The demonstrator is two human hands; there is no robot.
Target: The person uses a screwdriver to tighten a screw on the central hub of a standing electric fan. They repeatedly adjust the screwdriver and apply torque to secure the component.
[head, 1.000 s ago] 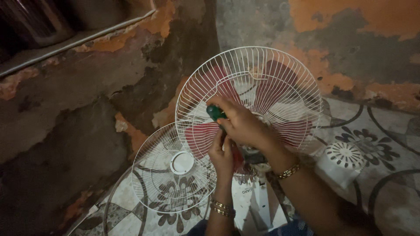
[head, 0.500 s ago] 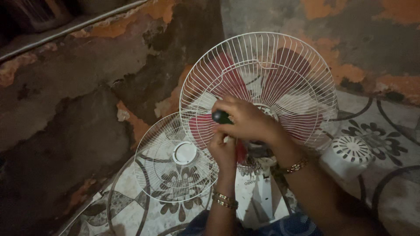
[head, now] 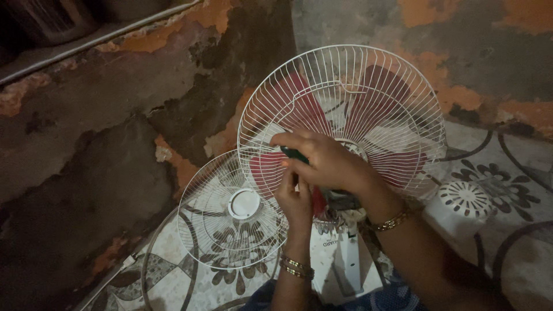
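Observation:
A pedestal fan stands in front of me with its white rear wire guard (head: 368, 75) and red blades (head: 380, 98) showing. My right hand (head: 325, 161) is closed around a dark green-handled tool (head: 294, 154) at the fan's lower left rim. Just below it, my left hand (head: 295, 201) reaches up and pinches the guard's rim; what its fingertips hold is hidden. The detached white front guard (head: 230, 207) with its round centre cap leans against the wall to the left of my hands.
A rough, peeling wall (head: 115, 115) rises at the left and back. The floor has a floral pattern (head: 230, 270). The fan's white base (head: 345, 259) lies under my arms. A white round vented cover (head: 465, 198) lies on the floor at right.
The view has drifted a little, so the fan sits higher and further right. Both hands stay at the guard's lower left rim with the tool.

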